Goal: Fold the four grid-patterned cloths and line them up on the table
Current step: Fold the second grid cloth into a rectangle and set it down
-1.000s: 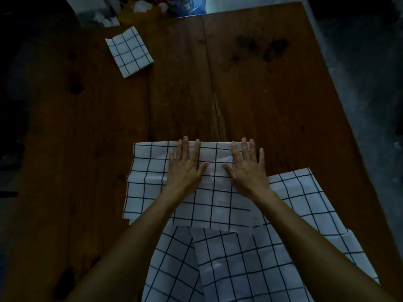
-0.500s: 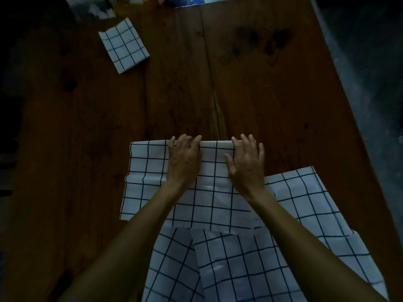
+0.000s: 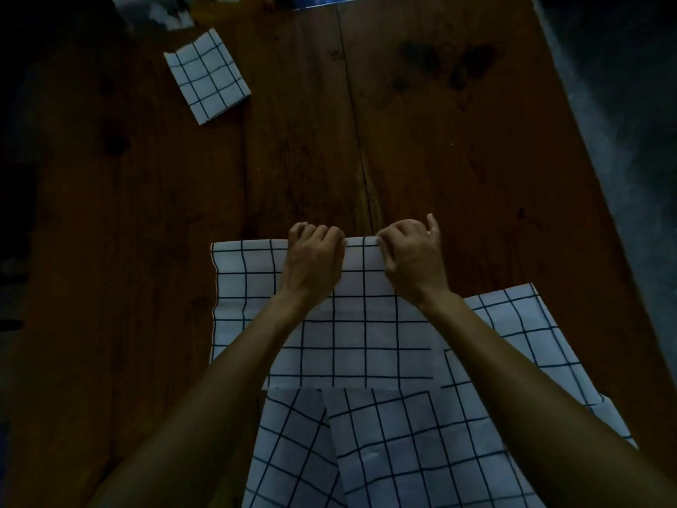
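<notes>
Gripping the far edge for the next fold.

Left hand [image 3: 314, 259] and right hand [image 3: 414, 257], fingers curled over the far edge of the half-folded cloth [image 3: 351, 324], pinching it. Best drawn back evenly, edges matched. Beneath the forearms, unfolded cloths [image 3: 403, 445]; far beyond the left hand, a finished folded cloth [image 3: 207, 77] on the tabletop [image 3: 458, 159].

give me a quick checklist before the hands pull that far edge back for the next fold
1. Left hand grips the far edge of the half-folded cloth: ok.
2. Right hand grips the same edge: ok.
3. Far edge straight between the hands: ok.
4. Cloth free of the unfolded cloths beneath it: not ok, it overlaps them.
5. Layers aligned under the forearms: cannot tell.
6. Folded cloth at the table's far left, out of the way: ok.
</notes>
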Available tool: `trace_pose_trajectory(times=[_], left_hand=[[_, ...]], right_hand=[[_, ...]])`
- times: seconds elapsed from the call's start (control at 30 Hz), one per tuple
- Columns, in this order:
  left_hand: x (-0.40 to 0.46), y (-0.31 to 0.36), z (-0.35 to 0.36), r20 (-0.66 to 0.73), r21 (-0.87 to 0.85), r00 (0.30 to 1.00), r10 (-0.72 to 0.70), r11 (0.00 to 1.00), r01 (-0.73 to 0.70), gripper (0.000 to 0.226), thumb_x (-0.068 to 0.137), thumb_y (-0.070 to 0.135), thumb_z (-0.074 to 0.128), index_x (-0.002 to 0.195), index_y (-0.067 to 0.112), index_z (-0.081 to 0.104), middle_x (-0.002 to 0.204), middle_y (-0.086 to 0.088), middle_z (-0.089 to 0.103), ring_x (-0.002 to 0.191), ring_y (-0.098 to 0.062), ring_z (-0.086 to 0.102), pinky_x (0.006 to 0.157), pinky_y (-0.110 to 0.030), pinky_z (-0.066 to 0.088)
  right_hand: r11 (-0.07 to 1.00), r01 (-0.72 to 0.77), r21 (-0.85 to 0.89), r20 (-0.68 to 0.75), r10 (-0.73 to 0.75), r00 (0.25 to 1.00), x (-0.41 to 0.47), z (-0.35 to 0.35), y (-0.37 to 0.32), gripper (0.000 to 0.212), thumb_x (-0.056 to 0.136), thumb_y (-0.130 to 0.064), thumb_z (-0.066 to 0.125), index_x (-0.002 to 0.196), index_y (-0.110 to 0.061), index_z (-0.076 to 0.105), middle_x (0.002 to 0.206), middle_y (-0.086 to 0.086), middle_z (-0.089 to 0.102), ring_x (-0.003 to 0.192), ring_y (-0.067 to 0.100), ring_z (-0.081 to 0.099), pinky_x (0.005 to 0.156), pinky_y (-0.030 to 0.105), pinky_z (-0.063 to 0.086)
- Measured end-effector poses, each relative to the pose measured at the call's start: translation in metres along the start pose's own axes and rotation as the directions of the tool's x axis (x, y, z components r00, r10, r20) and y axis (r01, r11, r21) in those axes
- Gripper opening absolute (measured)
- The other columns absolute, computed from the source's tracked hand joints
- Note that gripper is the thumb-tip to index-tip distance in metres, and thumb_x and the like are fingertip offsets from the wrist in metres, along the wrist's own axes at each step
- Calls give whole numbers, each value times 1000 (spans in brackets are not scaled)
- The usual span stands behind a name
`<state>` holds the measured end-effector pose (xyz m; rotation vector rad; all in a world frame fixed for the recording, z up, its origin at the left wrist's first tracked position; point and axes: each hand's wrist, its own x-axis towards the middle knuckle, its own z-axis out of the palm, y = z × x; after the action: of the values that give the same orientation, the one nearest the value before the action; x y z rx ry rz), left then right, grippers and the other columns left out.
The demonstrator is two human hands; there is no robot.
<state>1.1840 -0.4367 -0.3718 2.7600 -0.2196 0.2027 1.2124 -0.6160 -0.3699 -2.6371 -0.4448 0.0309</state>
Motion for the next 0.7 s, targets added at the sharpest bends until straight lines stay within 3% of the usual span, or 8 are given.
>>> trace_pose_trajectory(times=[0.13, 0.33, 0.43, 0.5, 0.57, 0.63, 0.7], left_hand=[[0, -8, -3, 39, 31, 999, -27, 999, 26, 23, 96, 31, 43, 89, 14, 57, 75, -4, 55, 71, -19, 48, 76, -31, 29], [-6, -18, -7, 110, 132, 978, -176, 978, 162, 30, 94, 40, 46, 103, 14, 56, 86, -4, 45, 80, -18, 38, 75, -32, 29], [-13, -29, -4, 102, 208, 964, -244, 953, 219, 40, 92, 43, 40, 121, 15, 45, 108, -9, 38, 100, -26, 38, 91, -41, 30], [-20, -33, -2, 43, 211, 963, -265, 945, 250, 46, 90, 42, 38, 128, 16, 37, 124, -10, 30, 118, -29, 32, 104, -47, 24], [-28, -31, 1, 31, 167, 962, -270, 951, 261, 49, 93, 40, 37, 135, 15, 33, 138, -13, 28, 131, -30, 27, 111, -49, 19], [-35, -26, 3, 104, 112, 952, -286, 955, 275, 59, 96, 46, 30, 146, 16, 24, 153, -14, 19, 143, -28, 15, 116, -46, 8], [-42, -25, 6, 196, 93, 918, -344, 939, 332, 68, 94, 57, 15, 152, 22, 6, 160, -10, -4, 147, -22, -7, 117, -41, -6]], right_hand=[[997, 41, -73, 78, -35, 996, 12, -4, 1, 23, 97, -26, 39, 91, -17, 60, 90, 4, 61, 98, 23, 55, 109, 49, 21], [983, 27, -179, 123, -5, 992, 20, 1, 5, 39, 96, -40, 22, 93, -20, 55, 79, 0, 50, 78, 21, 49, 80, 37, 30], [975, -15, -220, 64, 29, 998, 18, 9, 10, 37, 94, -40, 31, 113, -18, 54, 105, 10, 52, 102, 27, 45, 95, 41, 28], [973, -32, -230, -11, 30, 999, 15, 13, 8, 41, 93, -37, 38, 129, -18, 45, 129, 14, 41, 126, 30, 31, 110, 48, 14], [980, 14, -197, -65, -28, 997, 8, 19, -3, 44, 94, -33, 42, 135, -17, 41, 142, 12, 31, 137, 30, 21, 115, 50, 9], [984, 144, -105, -7, -145, 989, -1, 29, -19, 46, 96, -28, 42, 140, -15, 37, 149, 13, 27, 142, 29, 18, 117, 48, 10], [971, 232, -51, 144, -223, 964, -10, 41, -34, 50, 98, -31, 35, 145, -15, 30, 155, 15, 23, 146, 28, 13, 119, 45, 9]])
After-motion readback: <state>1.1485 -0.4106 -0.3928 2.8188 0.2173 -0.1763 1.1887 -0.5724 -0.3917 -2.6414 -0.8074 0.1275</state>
